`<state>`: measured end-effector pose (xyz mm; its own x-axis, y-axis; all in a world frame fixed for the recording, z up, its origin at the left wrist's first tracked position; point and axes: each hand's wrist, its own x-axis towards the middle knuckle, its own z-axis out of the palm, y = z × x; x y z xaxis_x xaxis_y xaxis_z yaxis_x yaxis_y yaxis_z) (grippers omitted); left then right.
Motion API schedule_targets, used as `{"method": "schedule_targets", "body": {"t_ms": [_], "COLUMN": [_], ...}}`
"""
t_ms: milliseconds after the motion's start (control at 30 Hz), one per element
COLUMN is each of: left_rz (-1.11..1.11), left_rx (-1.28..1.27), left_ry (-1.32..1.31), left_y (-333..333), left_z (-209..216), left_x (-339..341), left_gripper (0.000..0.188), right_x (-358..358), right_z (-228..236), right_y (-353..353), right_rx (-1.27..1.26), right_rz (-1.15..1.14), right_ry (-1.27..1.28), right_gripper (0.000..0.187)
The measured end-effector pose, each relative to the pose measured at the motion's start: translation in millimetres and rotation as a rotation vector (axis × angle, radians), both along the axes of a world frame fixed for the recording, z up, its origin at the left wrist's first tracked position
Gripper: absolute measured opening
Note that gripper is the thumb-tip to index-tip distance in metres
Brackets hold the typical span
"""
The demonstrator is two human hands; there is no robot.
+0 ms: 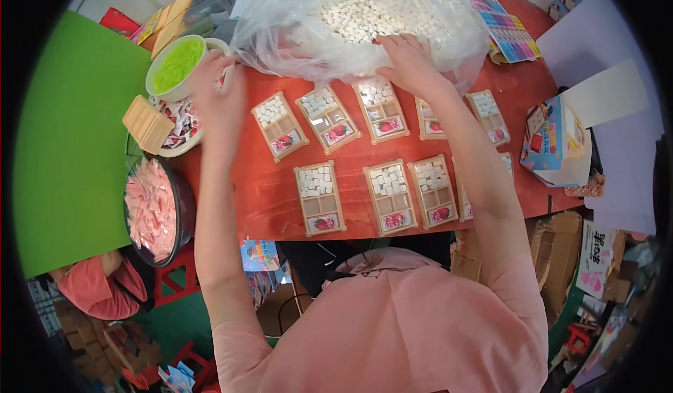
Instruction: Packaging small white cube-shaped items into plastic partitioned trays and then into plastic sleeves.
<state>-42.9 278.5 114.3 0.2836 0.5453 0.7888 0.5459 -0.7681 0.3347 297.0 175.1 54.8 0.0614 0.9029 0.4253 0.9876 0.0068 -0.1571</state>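
Note:
My left hand [219,84] is smeared by motion beside a white bowl of bright green pieces [177,65]; its fingers do not show clearly. My right hand [409,63] lies at the near side of a clear plastic bag [294,25], which holds a heap of small white blocks [357,20]. Its fingers are spread, with nothing visible in them. Below the hands, beige compartment trays [317,198] stand in two rows on the red table [263,197]. They hold white blocks and small packets with a red fruit picture. My right forearm hides part of some trays.
At the left, a dark tub [151,211] holds pink packets. A beige tray [148,125] rests on a basin of small wrapped packets [184,123]. At the right stands an open blue printed box [554,144]. Colourful printed sheets [501,25] lie far right. Another person's arm [98,277] shows lower left.

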Motion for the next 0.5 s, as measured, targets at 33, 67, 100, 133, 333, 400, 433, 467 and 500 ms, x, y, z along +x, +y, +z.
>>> {"method": "schedule_targets", "body": {"t_ms": [33, 67, 100, 133, 333, 400, 433, 467, 500], "left_rz": [-0.091, -0.180, -0.269, -0.322, -0.288, -0.208, -0.213, -0.198, -0.178], "left_rx": [-0.079, -0.070, -0.058, -0.077, -0.137, -0.230, -0.228, -0.204, -0.178], "left_ry": [0.127, 0.170, 0.210, 0.272, 0.550, 0.660, 0.659, 0.626, 0.592], "left_y": [3.1, 2.9, 3.3, 7.8, 28.7, 41.2, 43.6, 45.9, 50.3], "left_z": [-8.6, -17.9, -26.3, -35.0, -47.1, -37.4, -34.3, -30.9, -30.5], "left_x": [24.3, 51.4, 76.5, 95.1, 165.7, 177.1, 179.6, 180.4, 181.1], "left_gripper": [0.024, 0.027, 0.030, 0.036, 0.061, 0.048, 0.048, 0.038, 0.029], "right_x": [-2.4, -0.9, 1.5, 2.0, 27.8, 38.6, 42.6, 43.2, 42.3], "right_z": [1.2, 4.2, 7.6, 11.3, 26.2, 37.4, 40.3, 39.7, 37.9], "right_y": [10.6, 20.6, 28.3, 35.3, 38.1, 36.2, 35.1, 32.3, 28.9], "right_rx": [-0.007, -0.189, -0.369, -0.375, -0.065, 0.015, 0.099, 0.099, -0.001], "right_rz": [0.001, -0.036, -0.073, -0.075, 0.090, 0.143, 0.197, 0.193, 0.186], "right_ry": [0.005, -0.022, -0.049, -0.049, -0.171, -0.167, -0.162, -0.164, 0.001], "right_gripper": [0.048, 0.042, 0.036, 0.036, 0.020, 0.019, 0.019, 0.019, 0.021]}}
